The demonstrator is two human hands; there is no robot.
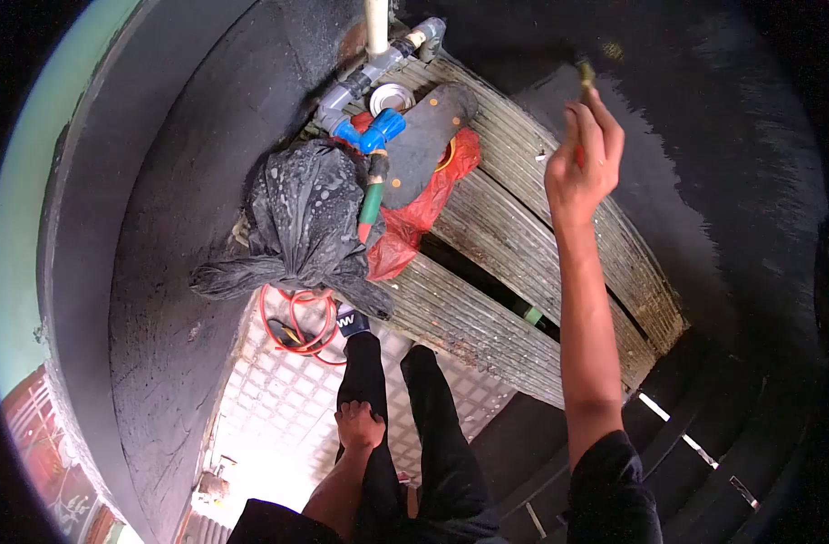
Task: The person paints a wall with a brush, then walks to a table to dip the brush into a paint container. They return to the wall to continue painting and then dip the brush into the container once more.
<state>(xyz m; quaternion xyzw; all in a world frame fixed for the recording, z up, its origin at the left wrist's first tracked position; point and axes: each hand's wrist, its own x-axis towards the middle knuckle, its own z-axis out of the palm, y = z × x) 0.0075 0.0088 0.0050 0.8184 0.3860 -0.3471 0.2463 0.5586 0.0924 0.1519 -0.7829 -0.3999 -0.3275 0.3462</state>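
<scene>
My right hand (585,168) is raised at the dark wall, its fingers closed on a small paintbrush (586,71). The pale yellowish brush end points up towards the wall; a bit of its orange-red handle shows between my fingers. Around it the wall's black coating (741,118) meets a lighter grey patch (654,150) with a ragged edge. Low in the view, my left hand (358,426) rests on my leg in black trousers (363,372), with its fingers over the leg and no object visible in it.
Weathered slatted boards (496,227) with dark gaps lie before me. On them are a black plastic bag (305,199), a red bag (414,236), a dark spotted flat piece (441,113) and a round tin (392,98). Grey pipe (351,89) with a blue valve (382,130) runs above; red hose (296,317) coils below.
</scene>
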